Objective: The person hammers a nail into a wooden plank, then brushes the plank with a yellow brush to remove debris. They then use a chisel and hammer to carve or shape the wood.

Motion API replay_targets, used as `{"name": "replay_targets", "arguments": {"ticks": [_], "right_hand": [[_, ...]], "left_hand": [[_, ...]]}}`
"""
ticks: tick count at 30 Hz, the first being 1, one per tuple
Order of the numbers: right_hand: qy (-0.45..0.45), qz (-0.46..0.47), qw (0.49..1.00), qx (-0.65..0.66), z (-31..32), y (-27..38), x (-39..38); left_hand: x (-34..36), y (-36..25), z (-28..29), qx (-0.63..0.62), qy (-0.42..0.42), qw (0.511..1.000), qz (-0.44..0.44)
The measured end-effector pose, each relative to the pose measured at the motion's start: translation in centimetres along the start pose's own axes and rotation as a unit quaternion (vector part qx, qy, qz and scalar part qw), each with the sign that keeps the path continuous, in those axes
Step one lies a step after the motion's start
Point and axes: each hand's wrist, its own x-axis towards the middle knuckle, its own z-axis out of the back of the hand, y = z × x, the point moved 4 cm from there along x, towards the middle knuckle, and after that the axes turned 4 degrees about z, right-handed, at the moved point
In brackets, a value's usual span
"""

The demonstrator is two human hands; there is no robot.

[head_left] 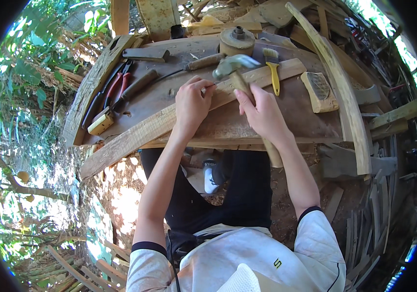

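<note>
A long wooden plank [130, 138] lies diagonally across the worn bench [291, 124]. My left hand [193, 104] rests at the plank, finger and thumb pinched around something small and dark, too small to make out. My right hand [261, 112] grips the wooden handle of a hammer [271, 152], its metal head slightly blurred just above and right of my left fingertips. Just right of the hammer head, a yellow-handled brush [274, 78] lies by the plank. Behind them stands a round wooden block [233, 45] with a metal fitting on top.
At the bench's left lie red-handled pliers [119, 87], long-handled tools [140, 83], a small wooden block [100, 121] and a flat bar [145, 54]. A wood piece [318, 92] sits right, beside a curved strip [347, 100]. Wood scraps [374, 214] and foliage [33, 73] surround the bench.
</note>
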Motion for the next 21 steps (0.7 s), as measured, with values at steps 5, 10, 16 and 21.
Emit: {"name": "replay_targets", "arguments": {"ticks": [5, 10, 16, 21], "right_hand": [[0.005, -0.048, 0.994, 0.097, 0.1, -0.3, 0.2], [-0.016, -0.054, 0.985, 0.164, -0.9, -4.0, 0.0], [-0.030, -0.065, 0.975, 0.209, -1.2, -4.0, -0.3], [-0.035, -0.068, 0.974, 0.212, -1.2, -4.1, -0.4]], "left_hand": [[0.0, 0.3, 0.2, -0.014, 0.005, 1.000, 0.022], [0.4, 0.4, -0.1, -0.020, 0.012, 0.999, 0.044], [0.5, 0.8, 0.0, -0.028, -0.013, 0.998, 0.051], [0.4, 0.8, 0.3, -0.055, 0.004, 0.996, 0.066]]}}
